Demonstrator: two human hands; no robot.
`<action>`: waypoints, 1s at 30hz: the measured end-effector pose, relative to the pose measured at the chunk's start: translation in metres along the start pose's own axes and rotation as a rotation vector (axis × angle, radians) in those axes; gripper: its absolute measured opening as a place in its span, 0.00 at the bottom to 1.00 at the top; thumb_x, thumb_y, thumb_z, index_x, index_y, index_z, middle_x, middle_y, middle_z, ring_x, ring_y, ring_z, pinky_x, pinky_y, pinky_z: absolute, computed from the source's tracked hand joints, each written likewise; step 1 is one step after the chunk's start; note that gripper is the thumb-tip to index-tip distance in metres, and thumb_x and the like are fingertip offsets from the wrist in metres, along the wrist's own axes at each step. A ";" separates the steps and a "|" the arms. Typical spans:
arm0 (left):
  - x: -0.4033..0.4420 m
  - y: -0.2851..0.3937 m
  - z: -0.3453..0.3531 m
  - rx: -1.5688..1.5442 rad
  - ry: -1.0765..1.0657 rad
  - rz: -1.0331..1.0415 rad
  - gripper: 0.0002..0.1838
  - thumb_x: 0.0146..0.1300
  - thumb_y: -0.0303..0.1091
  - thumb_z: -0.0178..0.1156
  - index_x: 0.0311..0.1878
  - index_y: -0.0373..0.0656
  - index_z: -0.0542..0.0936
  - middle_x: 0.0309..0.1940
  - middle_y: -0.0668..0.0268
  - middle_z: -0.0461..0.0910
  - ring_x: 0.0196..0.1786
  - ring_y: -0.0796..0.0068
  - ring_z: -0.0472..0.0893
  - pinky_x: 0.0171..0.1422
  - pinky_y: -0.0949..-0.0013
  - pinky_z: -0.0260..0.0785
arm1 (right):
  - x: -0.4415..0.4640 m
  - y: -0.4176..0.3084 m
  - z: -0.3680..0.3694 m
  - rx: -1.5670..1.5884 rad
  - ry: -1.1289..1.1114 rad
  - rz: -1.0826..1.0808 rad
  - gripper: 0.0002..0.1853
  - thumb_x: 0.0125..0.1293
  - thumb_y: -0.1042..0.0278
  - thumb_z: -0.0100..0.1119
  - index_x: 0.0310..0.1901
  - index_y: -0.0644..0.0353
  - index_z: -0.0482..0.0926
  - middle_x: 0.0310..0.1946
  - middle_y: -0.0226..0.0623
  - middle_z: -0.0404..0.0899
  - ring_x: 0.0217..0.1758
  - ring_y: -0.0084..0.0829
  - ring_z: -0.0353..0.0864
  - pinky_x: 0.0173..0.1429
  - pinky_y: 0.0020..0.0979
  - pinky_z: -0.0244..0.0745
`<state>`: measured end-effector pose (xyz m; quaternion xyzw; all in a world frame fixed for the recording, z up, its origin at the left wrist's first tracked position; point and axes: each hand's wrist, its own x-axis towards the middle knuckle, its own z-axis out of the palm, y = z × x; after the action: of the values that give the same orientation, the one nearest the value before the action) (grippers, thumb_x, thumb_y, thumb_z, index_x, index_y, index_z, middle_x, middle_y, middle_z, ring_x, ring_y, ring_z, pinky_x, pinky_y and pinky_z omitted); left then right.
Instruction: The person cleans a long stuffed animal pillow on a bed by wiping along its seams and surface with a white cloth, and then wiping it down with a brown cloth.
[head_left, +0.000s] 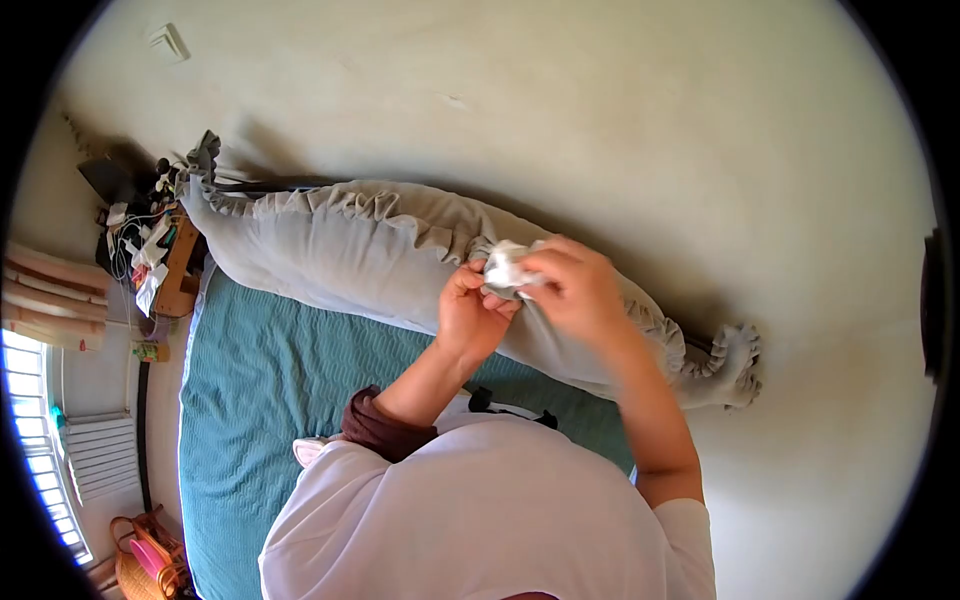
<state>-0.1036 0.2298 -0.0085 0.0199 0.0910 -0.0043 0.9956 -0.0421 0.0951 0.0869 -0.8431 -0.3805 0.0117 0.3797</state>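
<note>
A long grey fabric cover (330, 250) with ruffled edges lies over a long, bulky form against the wall. Near the middle of its ruffle, my left hand (474, 315) has its fingers closed on a bit of the grey cover. My right hand (575, 290), slightly blurred, pinches a crumpled white cloth or tissue (507, 266) just above the left fingertips. The white piece touches the grey fabric between both hands. Its exact shape is hard to make out.
A teal quilted bed cover (250, 400) spreads below the grey one. Cluttered items and cables (145, 245) stand at the left by a wooden box (180, 270). A woven bag (145, 570) is at the lower left, near a window (35, 430). The wall (650, 120) rises behind.
</note>
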 end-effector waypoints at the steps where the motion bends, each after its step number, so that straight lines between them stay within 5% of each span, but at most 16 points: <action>1: -0.001 0.001 0.010 0.028 0.017 0.004 0.07 0.53 0.29 0.52 0.35 0.52 0.77 0.24 0.75 0.73 0.25 0.80 0.68 0.31 0.72 0.60 | 0.002 0.003 0.012 -0.050 -0.005 -0.127 0.07 0.51 0.75 0.63 0.33 0.55 0.82 0.28 0.32 0.76 0.34 0.37 0.79 0.36 0.37 0.73; 2: -0.004 -0.001 0.022 0.019 0.247 0.057 0.06 0.53 0.29 0.52 0.34 0.50 0.77 0.25 0.75 0.73 0.26 0.78 0.68 0.31 0.71 0.62 | 0.003 0.005 0.021 -0.098 -0.010 -0.253 0.07 0.51 0.76 0.63 0.33 0.55 0.82 0.29 0.32 0.77 0.35 0.37 0.79 0.36 0.37 0.73; 5: -0.004 0.000 0.021 0.038 0.250 0.073 0.07 0.53 0.29 0.51 0.34 0.51 0.76 0.23 0.75 0.72 0.24 0.80 0.66 0.31 0.72 0.60 | -0.016 0.018 0.007 -0.282 -0.044 -0.289 0.07 0.52 0.76 0.61 0.34 0.54 0.81 0.29 0.33 0.76 0.37 0.38 0.79 0.37 0.37 0.73; 8: 0.002 0.001 -0.002 -0.033 0.085 -0.007 0.08 0.52 0.28 0.51 0.33 0.53 0.76 0.22 0.76 0.70 0.21 0.82 0.63 0.30 0.74 0.56 | -0.022 0.014 -0.013 -0.292 -0.160 -0.095 0.09 0.52 0.76 0.61 0.36 0.53 0.81 0.30 0.33 0.76 0.36 0.38 0.79 0.37 0.37 0.73; 11: 0.005 0.001 -0.001 0.002 -0.051 -0.021 0.07 0.53 0.28 0.51 0.33 0.53 0.76 0.22 0.76 0.71 0.20 0.82 0.62 0.31 0.73 0.57 | 0.001 -0.006 -0.006 -0.101 -0.022 -0.102 0.10 0.53 0.76 0.60 0.37 0.52 0.80 0.29 0.32 0.75 0.36 0.38 0.78 0.37 0.38 0.73; 13: -0.001 -0.001 0.023 0.107 0.270 0.071 0.06 0.54 0.29 0.52 0.33 0.53 0.76 0.21 0.76 0.70 0.20 0.81 0.61 0.30 0.73 0.58 | 0.001 0.002 0.015 -0.136 -0.046 -0.210 0.08 0.53 0.75 0.60 0.36 0.52 0.80 0.30 0.32 0.76 0.36 0.38 0.78 0.37 0.38 0.73; 15: 0.002 0.004 0.006 0.093 0.205 0.065 0.06 0.55 0.30 0.51 0.33 0.52 0.76 0.23 0.75 0.72 0.23 0.80 0.65 0.31 0.73 0.60 | -0.001 0.008 0.021 -0.270 0.000 -0.339 0.08 0.52 0.74 0.61 0.35 0.53 0.79 0.29 0.32 0.75 0.35 0.38 0.78 0.36 0.39 0.72; 18: 0.006 0.004 -0.020 -0.018 -0.200 -0.059 0.08 0.61 0.35 0.47 0.34 0.50 0.76 0.32 0.73 0.77 0.32 0.81 0.74 0.34 0.74 0.63 | -0.008 0.018 0.013 -0.228 -0.023 -0.334 0.09 0.49 0.72 0.62 0.35 0.54 0.79 0.29 0.32 0.74 0.35 0.38 0.78 0.37 0.38 0.73; 22: 0.002 -0.007 -0.008 0.236 0.062 0.105 0.09 0.68 0.39 0.46 0.41 0.50 0.75 0.34 0.72 0.77 0.33 0.80 0.73 0.35 0.72 0.62 | 0.011 -0.005 0.037 -0.186 0.050 -0.475 0.11 0.47 0.72 0.63 0.36 0.53 0.79 0.30 0.33 0.75 0.36 0.38 0.78 0.37 0.38 0.74; 26: 0.000 0.003 -0.006 0.122 0.016 -0.031 0.07 0.63 0.35 0.49 0.38 0.51 0.76 0.29 0.74 0.76 0.33 0.79 0.76 0.41 0.72 0.69 | 0.002 0.005 0.024 -0.236 -0.007 -0.448 0.12 0.46 0.74 0.64 0.36 0.54 0.79 0.30 0.33 0.75 0.35 0.38 0.78 0.37 0.37 0.73; 29: 0.007 0.003 -0.019 0.037 -0.086 -0.078 0.06 0.58 0.30 0.53 0.38 0.53 0.76 0.19 0.76 0.66 0.21 0.83 0.65 0.36 0.70 0.66 | -0.010 0.027 0.004 -0.286 -0.062 -0.356 0.12 0.46 0.74 0.64 0.36 0.55 0.78 0.31 0.32 0.74 0.35 0.38 0.77 0.37 0.37 0.73; 30: 0.009 0.005 -0.027 0.005 -0.187 -0.102 0.06 0.60 0.31 0.52 0.38 0.53 0.75 0.22 0.75 0.70 0.25 0.81 0.71 0.39 0.70 0.68 | -0.006 0.027 0.007 -0.264 -0.035 -0.425 0.11 0.47 0.74 0.64 0.35 0.55 0.78 0.31 0.33 0.74 0.35 0.37 0.76 0.37 0.36 0.72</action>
<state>-0.0992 0.2361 -0.0363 0.0174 -0.0014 -0.0569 0.9982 -0.0315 0.0839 0.0629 -0.7862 -0.5540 -0.1034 0.2534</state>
